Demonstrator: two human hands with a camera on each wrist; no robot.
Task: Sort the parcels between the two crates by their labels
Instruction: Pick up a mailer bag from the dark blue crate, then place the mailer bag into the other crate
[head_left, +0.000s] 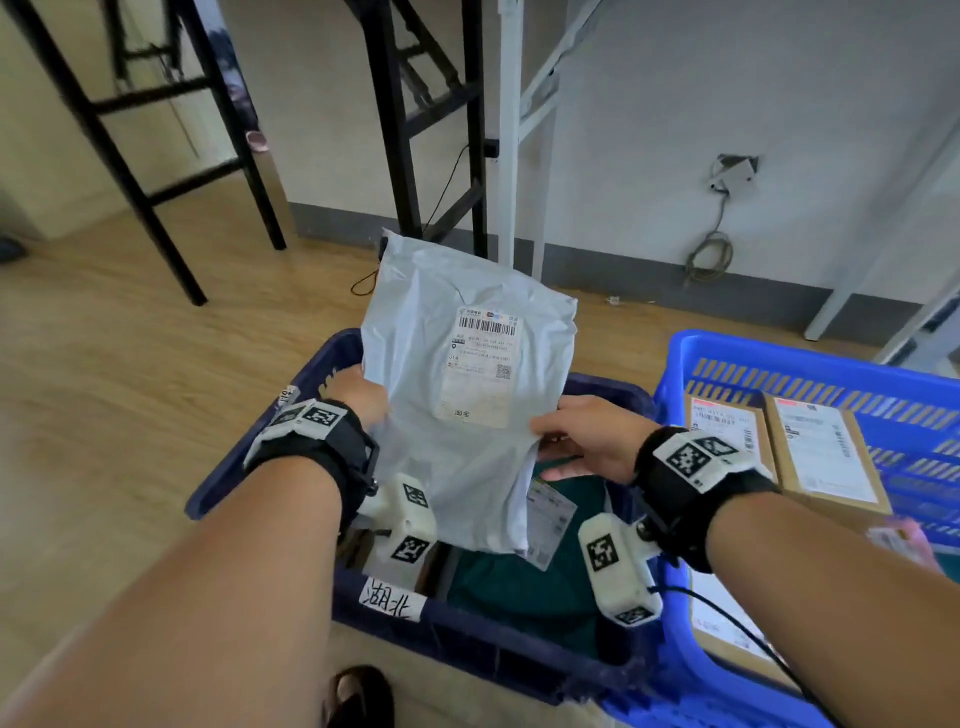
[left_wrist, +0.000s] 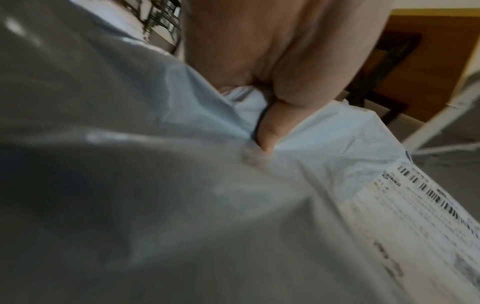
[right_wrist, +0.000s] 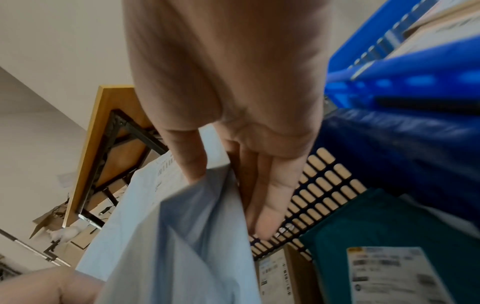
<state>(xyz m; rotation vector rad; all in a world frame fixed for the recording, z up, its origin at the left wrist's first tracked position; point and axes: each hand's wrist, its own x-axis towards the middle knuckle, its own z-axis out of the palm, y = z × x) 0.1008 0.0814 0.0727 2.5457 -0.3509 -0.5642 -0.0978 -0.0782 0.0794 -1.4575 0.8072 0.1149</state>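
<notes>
1. A grey poly mailer bag (head_left: 467, 395) is held upright above the dark blue crate (head_left: 249, 467), its shipping label (head_left: 480, 364) facing the viewer.
2. The left hand (head_left: 363, 397) grips the bag's left edge, thumb (left_wrist: 270, 131) pressed into the plastic.
3. The right hand (head_left: 592, 436) pinches the right edge, thumb in front, fingers (right_wrist: 270, 197) behind.
4. Below the fingers lies a dark green parcel (head_left: 524, 587).
5. Right of the right-hand fingers, a bright blue crate (head_left: 779, 358) holds cardboard boxes (head_left: 826, 452).
</notes>
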